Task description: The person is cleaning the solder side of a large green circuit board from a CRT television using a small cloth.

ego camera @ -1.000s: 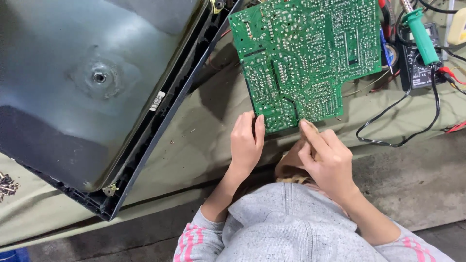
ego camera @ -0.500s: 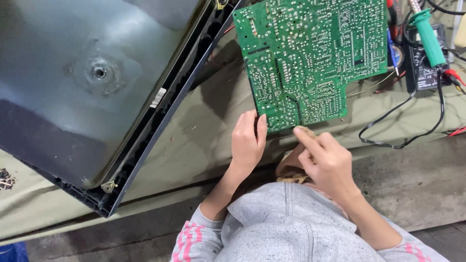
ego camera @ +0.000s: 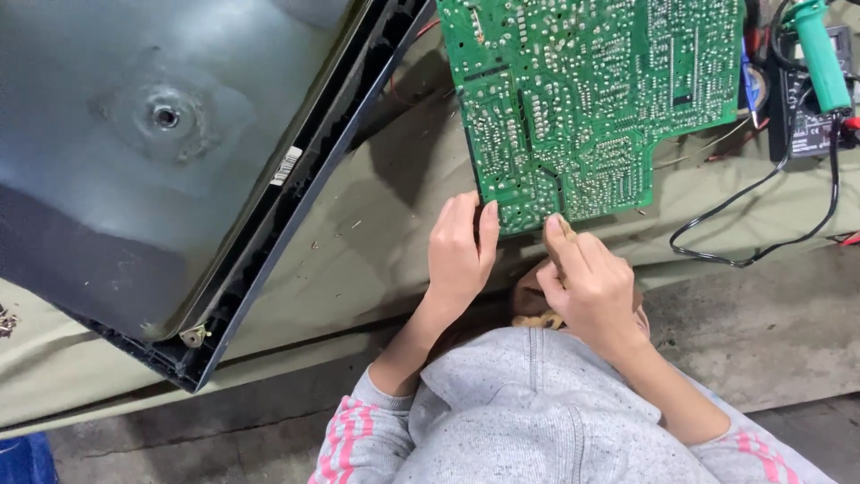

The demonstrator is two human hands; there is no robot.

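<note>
Both hands at the near edge of a green board (ego camera: 591, 99).
Left hand (ego camera: 459, 251) flat, fingers together, tips touching the board's near left corner; right hand (ego camera: 587, 282) loosely curled, forefinger out onto the same edge. Board face down on the surface (ego camera: 358, 260), right of a dark tube housing (ego camera: 161, 161); green iron (ego camera: 820, 54) far right.

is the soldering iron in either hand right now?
No: the green-handled soldering iron lies at the far right, while both hands touch the circuit board's near edge.

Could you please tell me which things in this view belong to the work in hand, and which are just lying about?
In hand:
green circuit board
left hand at its near edge
right hand, forefinger on that edge

Lying about:
picture tube in its dark frame
green-handled soldering iron
black cable
olive cloth
</note>
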